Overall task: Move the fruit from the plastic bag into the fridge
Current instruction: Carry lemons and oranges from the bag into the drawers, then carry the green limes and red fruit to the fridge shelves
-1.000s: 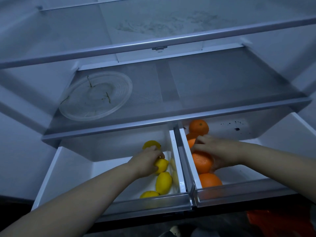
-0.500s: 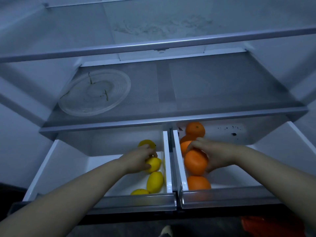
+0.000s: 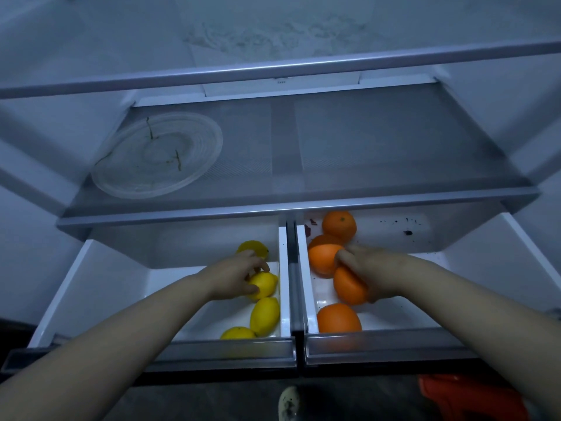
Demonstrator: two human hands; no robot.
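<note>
Two fridge drawers stand pulled out side by side. In the left drawer (image 3: 91, 287) lie several lemons; my left hand (image 3: 233, 276) grips one lemon (image 3: 265, 284) near the drawer's right wall. Another lemon (image 3: 264, 316) lies just in front of it. The right drawer (image 3: 455, 314) holds several oranges along its left wall. My right hand (image 3: 370, 268) is closed over an orange (image 3: 347, 287), touching a second orange (image 3: 323, 258) behind it. Another orange (image 3: 339, 226) sits at the back, one more orange (image 3: 338, 317) at the front.
A clear round glass plate (image 3: 158, 153) lies on the left of the glass shelf (image 3: 379, 147) above the drawers. An orange-red plastic bag (image 3: 467, 396) lies on the dark floor at the lower right. A shoe tip (image 3: 288, 402) shows below the drawers.
The view has shifted slightly. My right hand has slid a little forward over the oranges; my left hand stays on the same lemon.
</note>
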